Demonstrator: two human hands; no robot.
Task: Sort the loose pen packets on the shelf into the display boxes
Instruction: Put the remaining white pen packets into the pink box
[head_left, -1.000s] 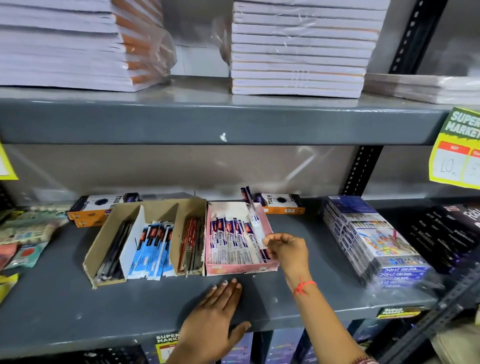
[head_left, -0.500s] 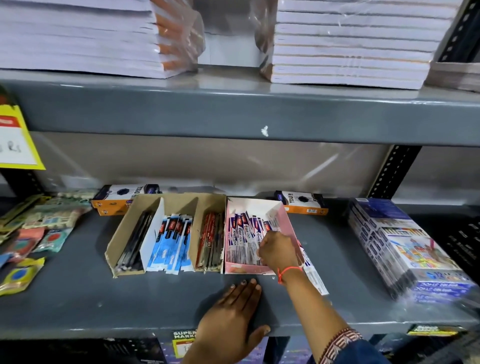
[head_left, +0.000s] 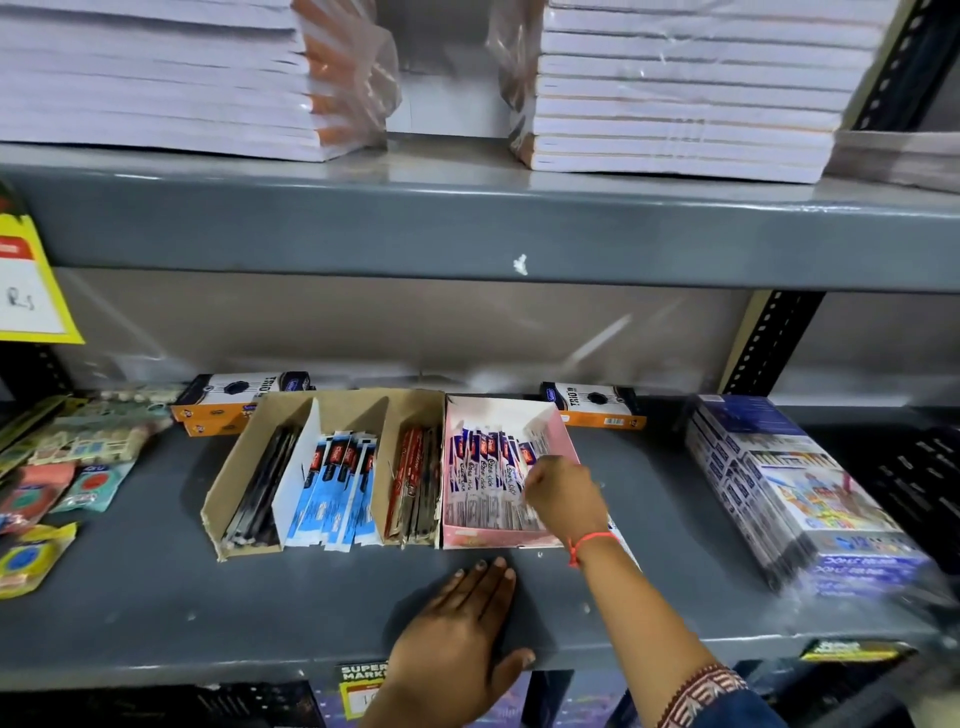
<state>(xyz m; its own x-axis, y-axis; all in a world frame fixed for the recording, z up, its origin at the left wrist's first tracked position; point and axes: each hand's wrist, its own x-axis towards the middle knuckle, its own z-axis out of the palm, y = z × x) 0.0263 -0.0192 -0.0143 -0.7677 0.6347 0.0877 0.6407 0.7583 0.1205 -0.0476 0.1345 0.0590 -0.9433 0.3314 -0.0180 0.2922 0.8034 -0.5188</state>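
A pink display box (head_left: 493, 540) stands mid-shelf, filled with white-and-purple pen packets (head_left: 480, 470). My right hand (head_left: 563, 499) reaches into its right side, fingers curled and pinched on one of those packets. A loose white packet (head_left: 626, 543) lies on the shelf just right of the box, mostly hidden under my wrist. To the left stands a brown cardboard display box (head_left: 223, 499) with three compartments: black pens (head_left: 260, 488), blue packets (head_left: 337, 488), red packets (head_left: 415, 478). My left hand (head_left: 462, 623) lies flat on the shelf's front edge, holding nothing.
Two orange-and-black boxes (head_left: 234, 402) (head_left: 597, 408) sit at the back. A wrapped stack of colour boxes (head_left: 795, 499) fills the right side. Loose carded items (head_left: 57, 467) lie at the left. Notebook stacks (head_left: 675, 93) rest on the upper shelf, and a yellow price tag (head_left: 26, 291) hangs at left.
My right hand moved from the pink box's outer right edge down into the box among the packets. The view swung to the left. My left hand stayed flat on the shelf.
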